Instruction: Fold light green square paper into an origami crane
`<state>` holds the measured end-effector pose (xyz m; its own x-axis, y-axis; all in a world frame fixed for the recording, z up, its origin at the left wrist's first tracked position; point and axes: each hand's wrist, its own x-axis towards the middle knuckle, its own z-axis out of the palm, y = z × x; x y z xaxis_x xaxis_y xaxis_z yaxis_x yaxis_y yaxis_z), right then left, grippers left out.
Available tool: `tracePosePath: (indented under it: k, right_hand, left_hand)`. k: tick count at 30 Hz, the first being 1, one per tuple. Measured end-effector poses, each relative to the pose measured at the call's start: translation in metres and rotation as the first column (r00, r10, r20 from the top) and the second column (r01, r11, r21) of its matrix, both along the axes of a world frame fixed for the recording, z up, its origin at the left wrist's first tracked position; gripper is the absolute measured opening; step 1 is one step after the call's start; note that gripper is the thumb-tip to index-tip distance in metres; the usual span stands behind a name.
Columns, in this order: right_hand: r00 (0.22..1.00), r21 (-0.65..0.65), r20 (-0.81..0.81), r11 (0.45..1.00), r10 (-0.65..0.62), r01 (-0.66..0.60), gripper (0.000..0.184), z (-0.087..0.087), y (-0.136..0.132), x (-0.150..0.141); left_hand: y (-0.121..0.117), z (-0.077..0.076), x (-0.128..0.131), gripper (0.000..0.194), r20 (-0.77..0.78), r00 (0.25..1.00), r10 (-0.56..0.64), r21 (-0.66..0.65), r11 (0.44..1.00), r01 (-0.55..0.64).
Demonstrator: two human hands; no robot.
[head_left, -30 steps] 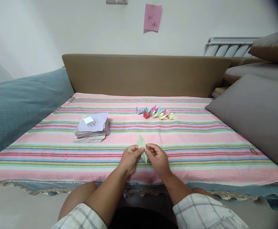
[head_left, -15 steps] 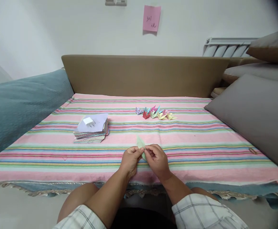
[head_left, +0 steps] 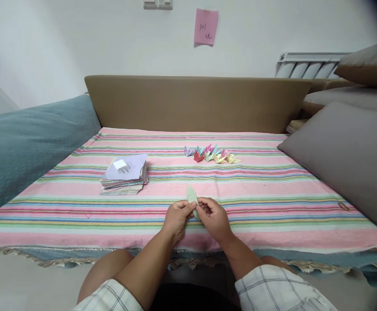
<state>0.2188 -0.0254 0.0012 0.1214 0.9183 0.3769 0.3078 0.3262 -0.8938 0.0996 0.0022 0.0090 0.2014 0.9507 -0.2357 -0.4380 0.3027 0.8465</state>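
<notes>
A piece of pale green folded paper (head_left: 192, 196) is pinched between my two hands, just above the near part of the striped cloth. My left hand (head_left: 176, 218) grips its left side, thumb on top. From the other side my right hand (head_left: 214, 217) closes thumb and fingers on the paper's right edge. The paper's pointed end sticks up away from me, and its lower part is partly hidden by my fingers. Beyond my hands lies a cluster of several small folded paper cranes (head_left: 207, 154) in purple, blue, red, pink, green and yellow.
To the left, a stack of paper sheets (head_left: 123, 185) carries a white plug adapter (head_left: 121, 166). A striped cloth (head_left: 256, 185) covers the seat. Grey cushions (head_left: 346, 147) stand at the right, a blue-covered armrest (head_left: 36, 138) at the left, and a brown backrest (head_left: 194, 103) behind.
The green paper has turned slightly in my fingers, and its visible tip looks narrower and more rounded. Both hands keep hold of it in nearly the same place.
</notes>
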Motion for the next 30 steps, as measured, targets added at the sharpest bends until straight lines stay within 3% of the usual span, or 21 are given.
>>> tracePosePath:
  k: [8, 15, 22, 30]
  right_hand:
    - [0.986, -0.110, -0.169, 0.994, -0.002, -0.017, 0.022, -0.007, 0.005, 0.002]
    - [0.962, -0.121, -0.271, 0.990, 0.038, -0.073, 0.023, -0.008, 0.011, 0.009]
    - [0.917, -0.116, -0.380, 0.977, 0.124, -0.180, 0.024, -0.006, 0.010, 0.012]
    - [0.899, -0.106, -0.418, 0.976, 0.131, -0.191, 0.023, -0.008, 0.010, 0.012]
  left_hand:
    - [-0.001, 0.001, -0.004, 0.034, 0.028, 0.994, -0.107, 0.009, 0.994, 0.107]
    - [-0.001, -0.004, -0.006, 0.031, 0.070, 0.978, -0.195, 0.022, 0.981, 0.194]
    - [-0.001, -0.006, -0.006, 0.033, 0.129, 0.967, -0.221, 0.002, 0.975, 0.222]
    - [-0.003, -0.006, -0.005, 0.033, 0.168, 0.958, -0.233, 0.011, 0.972, 0.235]
